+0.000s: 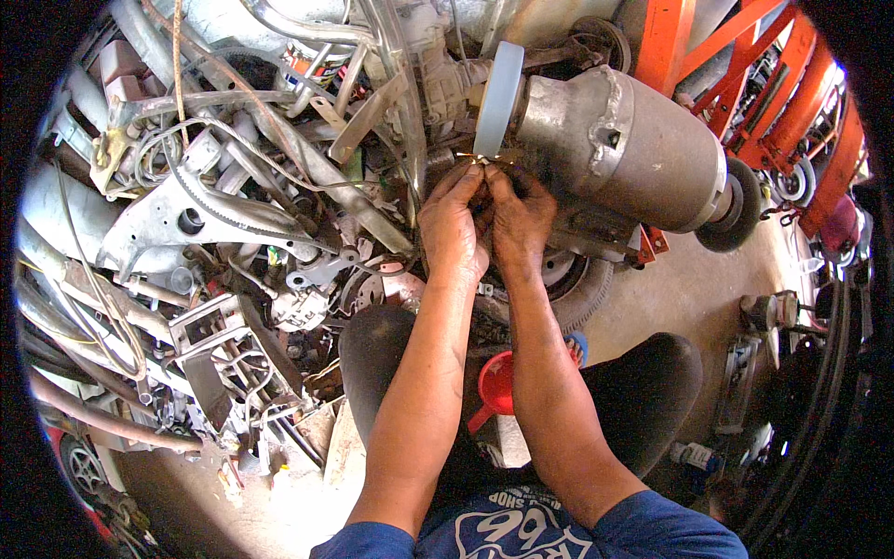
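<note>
My left hand (453,224) and my right hand (521,212) are held close together at the lower edge of a pale blue-grey grinding wheel (501,98). The thumbs and fingers of both are pinched shut around a small piece at the wheel's rim. Its kind is too small and hidden to make out. A bright orange-yellow glint, like sparks, shows just above the fingertips. The wheel belongs to a bench grinder with a large grey motor housing (643,149). A second, dark wheel (733,207) sits at its right end.
Scrap metal parts crowd the left, among them a silver control arm (200,219) and a metal bracket frame (219,340). A red plastic dipper (496,384) lies between my knees. Orange steel frames (666,42) stand at the far right. Concrete floor (684,289) shows behind the grinder.
</note>
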`<action>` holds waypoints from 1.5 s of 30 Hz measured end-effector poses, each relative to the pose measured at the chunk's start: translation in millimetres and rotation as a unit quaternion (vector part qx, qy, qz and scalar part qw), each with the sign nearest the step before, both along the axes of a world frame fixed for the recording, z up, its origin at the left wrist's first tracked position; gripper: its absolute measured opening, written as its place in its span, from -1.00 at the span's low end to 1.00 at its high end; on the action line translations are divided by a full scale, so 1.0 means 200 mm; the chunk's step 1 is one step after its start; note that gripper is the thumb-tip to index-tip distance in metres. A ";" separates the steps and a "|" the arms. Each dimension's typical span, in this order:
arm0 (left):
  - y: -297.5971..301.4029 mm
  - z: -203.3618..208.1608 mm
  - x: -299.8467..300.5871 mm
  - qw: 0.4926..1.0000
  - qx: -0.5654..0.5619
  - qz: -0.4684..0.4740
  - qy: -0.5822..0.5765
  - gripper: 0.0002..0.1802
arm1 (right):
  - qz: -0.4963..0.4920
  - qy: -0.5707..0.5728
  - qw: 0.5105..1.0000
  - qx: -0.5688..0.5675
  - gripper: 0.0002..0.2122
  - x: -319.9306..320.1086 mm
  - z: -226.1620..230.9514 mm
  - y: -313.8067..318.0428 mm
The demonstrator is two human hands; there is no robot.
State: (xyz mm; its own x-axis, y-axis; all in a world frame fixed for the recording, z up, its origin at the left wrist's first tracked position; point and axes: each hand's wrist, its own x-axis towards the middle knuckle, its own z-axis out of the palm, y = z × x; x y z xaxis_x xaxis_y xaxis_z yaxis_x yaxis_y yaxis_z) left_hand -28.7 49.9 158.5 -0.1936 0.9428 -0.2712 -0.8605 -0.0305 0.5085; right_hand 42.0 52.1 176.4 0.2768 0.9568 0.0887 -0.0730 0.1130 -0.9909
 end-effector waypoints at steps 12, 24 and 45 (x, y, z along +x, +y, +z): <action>-0.02 0.01 0.00 1.000 0.019 -0.019 0.010 -0.82 | -0.005 -0.036 0.999 0.001 -0.79 0.01 -0.01 0.01; -0.03 -0.02 0.00 0.998 -0.009 -0.033 0.056 -0.71 | 0.005 -0.025 0.999 -0.046 -0.80 0.07 -0.05 0.00; -0.03 0.04 -0.03 0.998 -0.009 -0.016 0.063 -0.73 | 0.009 0.021 0.999 -0.029 -0.75 0.03 -0.06 0.04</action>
State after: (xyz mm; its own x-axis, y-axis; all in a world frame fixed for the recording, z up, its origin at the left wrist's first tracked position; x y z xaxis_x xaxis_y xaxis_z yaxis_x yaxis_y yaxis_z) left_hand -34.6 44.7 166.8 -0.1973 0.9441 -0.2643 -0.7901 0.0064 0.6129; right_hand 47.9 60.2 165.0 0.2628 0.9646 0.0208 -0.1161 0.0530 -0.9918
